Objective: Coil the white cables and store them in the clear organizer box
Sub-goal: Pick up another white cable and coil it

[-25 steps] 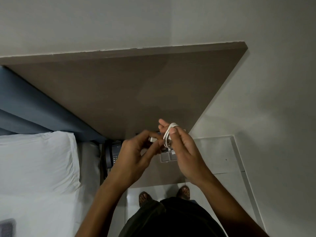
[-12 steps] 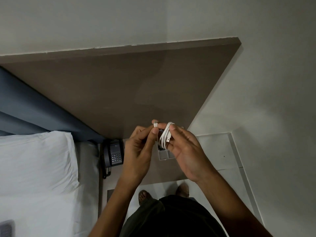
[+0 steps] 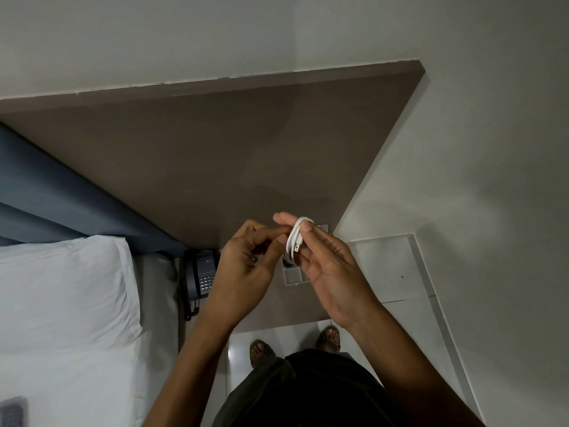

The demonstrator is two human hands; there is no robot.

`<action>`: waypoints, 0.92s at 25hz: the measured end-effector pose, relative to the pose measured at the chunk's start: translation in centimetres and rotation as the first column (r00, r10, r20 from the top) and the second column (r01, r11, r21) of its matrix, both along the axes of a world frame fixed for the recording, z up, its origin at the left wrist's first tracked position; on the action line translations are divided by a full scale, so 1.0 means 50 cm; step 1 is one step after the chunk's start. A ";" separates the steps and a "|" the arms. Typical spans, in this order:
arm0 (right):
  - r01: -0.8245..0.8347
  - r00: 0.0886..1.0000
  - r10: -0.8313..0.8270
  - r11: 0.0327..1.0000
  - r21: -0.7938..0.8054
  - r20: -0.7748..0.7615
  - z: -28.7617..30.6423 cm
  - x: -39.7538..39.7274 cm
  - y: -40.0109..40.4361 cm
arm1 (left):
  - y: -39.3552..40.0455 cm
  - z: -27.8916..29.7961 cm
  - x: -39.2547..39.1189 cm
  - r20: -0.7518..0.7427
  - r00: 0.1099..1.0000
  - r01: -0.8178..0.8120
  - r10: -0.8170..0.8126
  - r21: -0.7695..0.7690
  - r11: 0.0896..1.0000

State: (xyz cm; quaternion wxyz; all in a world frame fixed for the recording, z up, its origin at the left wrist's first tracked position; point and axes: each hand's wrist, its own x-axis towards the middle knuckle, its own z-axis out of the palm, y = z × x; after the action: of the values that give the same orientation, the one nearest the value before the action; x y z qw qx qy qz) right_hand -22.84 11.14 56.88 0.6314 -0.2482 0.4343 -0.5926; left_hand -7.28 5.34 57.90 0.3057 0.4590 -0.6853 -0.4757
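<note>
- Right hand [image 3: 331, 266]: fingers curled round the white cable [image 3: 294, 241], wound in loops over them, plug end lying loose on the coil.
- Left hand [image 3: 246, 257]: fingertips pinched together just beside the coil; what they grip, cannot tell.
- Cable looks light, limp, springy; best pinched across all loops.
- Clear organizer box [image 3: 292, 274] directly beneath, on the bedside table's far edge, half hidden by hands.
- Telephone [image 3: 201, 274] left of it; pillow [image 3: 61, 288] beyond.

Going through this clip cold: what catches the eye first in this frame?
The two hands raised mid-frame: the right hand holds a white cable coiled around its fingers, and the left hand pinches beside the coil. Directly below them sits the clear organizer box on the brown bedside surface, with a dark telephone to its left.
</note>
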 end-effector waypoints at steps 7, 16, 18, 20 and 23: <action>0.031 0.986 -0.023 0.998 0.049 -0.168 -0.024 -0.001 0.019 | -0.033 0.015 0.056 -0.179 0.978 0.117 -0.106 0.055 0.992; -0.268 0.937 0.253 0.963 0.032 0.239 -0.033 -0.027 0.031 | -0.034 -0.054 0.050 -0.406 0.871 0.463 -0.276 0.492 0.737; -0.216 0.952 0.188 0.972 0.095 0.242 -0.049 -0.028 0.037 | -0.026 -0.076 0.048 -0.399 0.889 0.411 -0.224 0.480 0.775; -0.075 0.970 0.019 0.971 0.226 0.240 -0.074 -0.030 0.043 | -0.021 -0.094 0.049 -0.382 0.906 0.363 -0.180 0.487 0.794; 0.015 0.954 -0.118 0.938 0.347 0.276 -0.118 -0.041 0.052 | -0.006 -0.125 0.035 -0.304 0.935 0.318 -0.182 0.495 0.809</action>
State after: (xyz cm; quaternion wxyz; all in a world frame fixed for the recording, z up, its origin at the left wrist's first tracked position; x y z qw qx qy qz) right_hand -24.87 13.74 50.99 0.7014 -0.0298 0.4404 -0.5596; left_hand -5.53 5.07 51.66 0.1803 0.3695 -0.5371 -0.7365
